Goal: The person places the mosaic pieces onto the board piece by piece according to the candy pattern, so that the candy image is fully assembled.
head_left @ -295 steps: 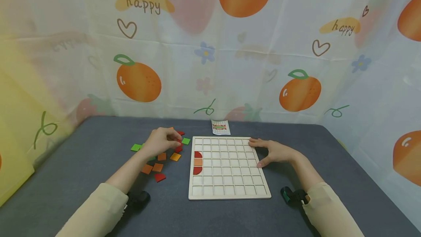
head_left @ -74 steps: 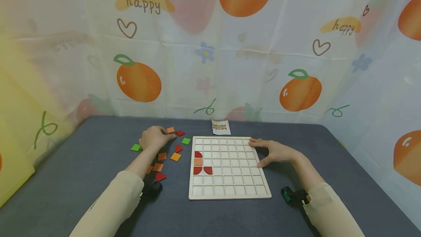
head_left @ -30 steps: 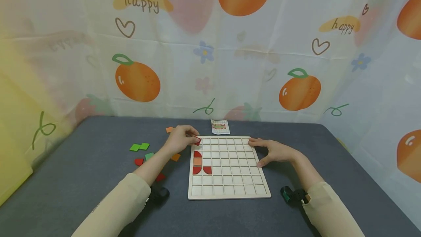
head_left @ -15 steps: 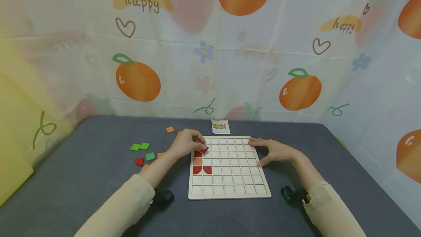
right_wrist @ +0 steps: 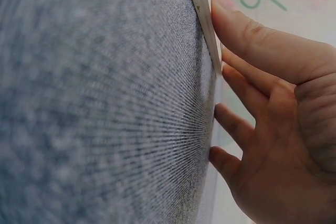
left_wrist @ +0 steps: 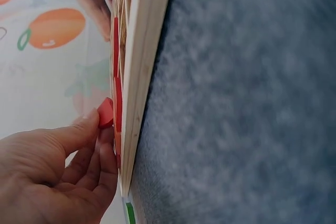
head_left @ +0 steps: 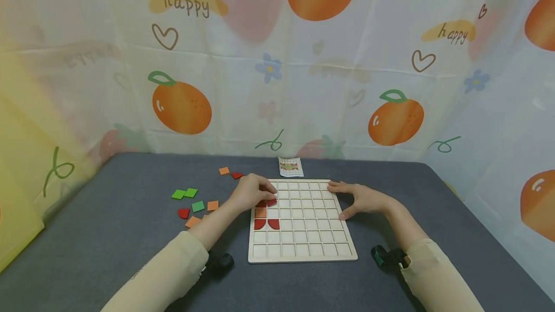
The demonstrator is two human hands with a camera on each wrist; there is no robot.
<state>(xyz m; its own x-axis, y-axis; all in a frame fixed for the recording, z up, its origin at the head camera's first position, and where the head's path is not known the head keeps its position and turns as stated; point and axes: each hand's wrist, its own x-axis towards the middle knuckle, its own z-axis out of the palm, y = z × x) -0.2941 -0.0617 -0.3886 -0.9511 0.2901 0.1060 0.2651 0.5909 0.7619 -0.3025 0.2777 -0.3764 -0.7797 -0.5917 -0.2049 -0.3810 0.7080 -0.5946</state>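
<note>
My left hand (head_left: 251, 192) pinches a red quarter-round tile (head_left: 271, 202) between thumb and fingers, at the board's second column. In the left wrist view that red tile (left_wrist: 106, 113) is tilted, close over the board. The white gridded wooden board (head_left: 303, 253) lies flat on the table. In its left column sit an orange square tile (head_left: 260, 213) with red tiles above and below, and another red quarter-round tile (head_left: 274, 224) lies beside the lower one. My right hand (head_left: 366, 200) rests on the board's right edge, fingers extended; its thumb (right_wrist: 247, 32) touches the rim in the right wrist view.
Left of the board lie several loose tiles, among them a bright green one (head_left: 178, 194), a darker green one (head_left: 198, 206), a red one (head_left: 183, 213) and an orange one (head_left: 223, 170). A small printed card (head_left: 290, 167) lies behind the board. A patterned curtain hangs beyond the table.
A second red tile joined the lower row on the board. My left hand then took another red tile from the pile and carried it right over the board, lowering it. The right hand stayed put.
</note>
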